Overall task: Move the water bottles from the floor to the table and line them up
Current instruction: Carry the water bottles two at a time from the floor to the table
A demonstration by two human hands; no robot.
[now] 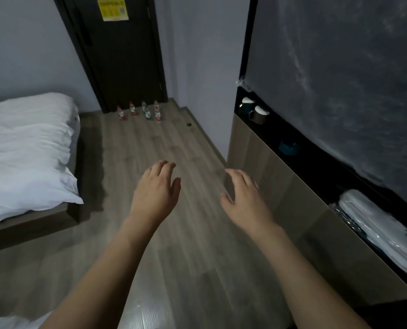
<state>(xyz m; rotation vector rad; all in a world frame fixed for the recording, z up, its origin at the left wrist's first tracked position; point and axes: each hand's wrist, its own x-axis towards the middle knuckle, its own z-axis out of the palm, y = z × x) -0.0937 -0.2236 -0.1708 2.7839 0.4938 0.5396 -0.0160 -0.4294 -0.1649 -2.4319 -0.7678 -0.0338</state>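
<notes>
Several small water bottles (139, 111) with red and green labels stand upright on the wooden floor, far ahead, in front of a dark door. My left hand (156, 188) and my right hand (244, 197) are stretched out over the floor, well short of the bottles. Both hands are palm down with relaxed, slightly spread fingers and hold nothing. A long wooden counter (268, 167) with a black top runs along the right wall.
A bed (27, 148) with white bedding fills the left side. On the counter stand two mugs (254, 110), a blue dish (288, 147) and a wrapped white bundle (380, 229). A small dark object (189, 124) lies on the floor by the wall.
</notes>
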